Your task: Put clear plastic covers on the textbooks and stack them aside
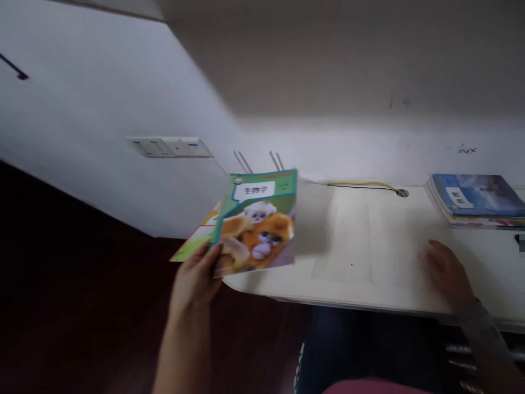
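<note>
My left hand (198,273) is closed on the lower left corner of a biology textbook (258,224), its green-edged cover showing a golden monkey and a paler young one. The textbook is tilted up over the left end of the white desk. Behind it, a second book (189,249) with an orange and green cover sticks out to the left; whether my hand grips that one too, I cannot tell. My right hand (449,273) is at the desk's front right, fingers apart and holding nothing, slightly blurred. Beyond it lies a stack of books (479,194) with a blue cover on top.
Thin metal prongs (276,160) rise behind the textbook. Yellow and black cables run along the back of the white desk (348,241) into a round cable hole (403,192). A socket strip (168,147) sits on the left wall. A dark object (520,241) is cut off at the right edge.
</note>
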